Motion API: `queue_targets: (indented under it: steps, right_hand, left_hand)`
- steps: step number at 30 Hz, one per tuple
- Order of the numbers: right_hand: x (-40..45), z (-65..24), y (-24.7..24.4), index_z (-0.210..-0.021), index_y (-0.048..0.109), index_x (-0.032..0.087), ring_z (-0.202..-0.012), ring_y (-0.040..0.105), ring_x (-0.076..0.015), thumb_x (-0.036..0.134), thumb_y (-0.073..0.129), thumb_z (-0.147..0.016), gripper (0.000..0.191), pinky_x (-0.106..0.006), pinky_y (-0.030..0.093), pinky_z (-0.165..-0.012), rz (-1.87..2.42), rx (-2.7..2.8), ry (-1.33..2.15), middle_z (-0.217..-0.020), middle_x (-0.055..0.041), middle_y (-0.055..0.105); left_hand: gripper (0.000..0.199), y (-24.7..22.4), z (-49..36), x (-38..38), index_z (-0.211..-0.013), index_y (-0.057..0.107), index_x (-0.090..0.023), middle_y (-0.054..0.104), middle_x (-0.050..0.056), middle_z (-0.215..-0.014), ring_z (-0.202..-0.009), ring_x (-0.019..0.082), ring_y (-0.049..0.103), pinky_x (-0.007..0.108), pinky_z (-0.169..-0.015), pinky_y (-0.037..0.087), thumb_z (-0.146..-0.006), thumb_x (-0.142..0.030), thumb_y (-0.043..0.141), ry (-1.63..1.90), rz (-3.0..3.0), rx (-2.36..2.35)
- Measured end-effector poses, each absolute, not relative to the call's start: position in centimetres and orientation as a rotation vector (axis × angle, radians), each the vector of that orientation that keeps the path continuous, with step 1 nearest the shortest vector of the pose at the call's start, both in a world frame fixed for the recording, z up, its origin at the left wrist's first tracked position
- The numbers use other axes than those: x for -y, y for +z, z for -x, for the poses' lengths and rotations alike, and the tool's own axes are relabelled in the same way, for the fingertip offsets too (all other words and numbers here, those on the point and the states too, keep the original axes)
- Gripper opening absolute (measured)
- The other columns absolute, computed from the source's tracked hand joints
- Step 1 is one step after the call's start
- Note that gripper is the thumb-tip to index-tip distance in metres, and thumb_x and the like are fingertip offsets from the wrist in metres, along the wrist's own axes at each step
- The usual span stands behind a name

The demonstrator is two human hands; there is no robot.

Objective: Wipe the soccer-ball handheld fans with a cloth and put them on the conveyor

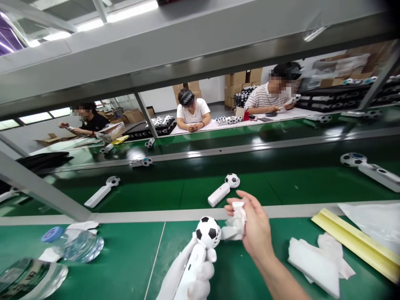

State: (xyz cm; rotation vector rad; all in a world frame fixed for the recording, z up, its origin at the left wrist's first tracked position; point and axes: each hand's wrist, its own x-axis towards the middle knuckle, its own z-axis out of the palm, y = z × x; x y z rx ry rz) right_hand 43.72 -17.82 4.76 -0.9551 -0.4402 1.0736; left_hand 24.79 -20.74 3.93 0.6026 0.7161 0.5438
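- Far left, my view cuts off a large bottle (pixel 31 277) lying on its side. Its dark label carries pale characters, too skewed for me to read.
- Just beyond it lies a smaller bottle (pixel 83 246) with a blue cap (pixel 52 234); I make out no wording on it. Being round, it could roll if a sleeve or elbow caught it.
- My left hand (pixel 202 275), in a white glove, has its fingers wrapped around the handle of the fan (pixel 208 231), football-patterned head up, above the green bench (pixel 125 266). I'd worry about that smooth handle turning in the fabric if the head were pushed sideways. I can read no brand on it.
- Next, a crumpled white wipe (pixel 236 227) trails toward the head. I can't tell whether they touch; a loose end could snag in the vents.
- Beyond, a second fan (pixel 219 194) lies on the belt (pixel 168 187), near my right fingertips; a careless reach could knock it. No lettering readable there.
- My right hand (pixel 258 231) is bare, its fingers loosely curled, partly spread, around the wipe. So slack a hold could let it drop.
- Far right, white foam (pixel 312 264) and a yellow strip (pixel 359 246) lie well apart from the held fan, both without legible print.
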Motion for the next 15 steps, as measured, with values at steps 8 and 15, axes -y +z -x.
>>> queue_targets:
  steps: [8,15]
  right_hand:
    - [18.3,-39.6,2.5,-0.112,0.059,0.019,-0.093,0.06,-0.0234,0.037,0.041,-0.091,0.033,-0.039,0.047,-0.085,0.936,1.163,1.038,-0.099,-0.0096,0.066]
    - [17.0,-43.6,-3.1,-0.107,0.058,0.018,-0.091,0.062,-0.0252,0.037,0.034,-0.093,0.033,-0.038,0.05,-0.08,1.257,1.256,0.829,-0.1,-0.0116,0.065]
  left_hand:
    - [0.033,3.8,-25.3,20.9,-0.107,0.053,-0.014,0.057,0.007,-0.097,-0.08,0.015,0.057,0.032,-0.069,0.051,-0.088,-0.04,0.05,0.514,-0.729,-0.811]
    - [0.04,5.1,-26.9,14.6,-0.103,0.052,-0.013,0.057,0.005,-0.088,-0.069,0.012,0.056,0.028,-0.06,0.05,-0.087,-0.05,0.045,0.488,-1.052,-1.093]
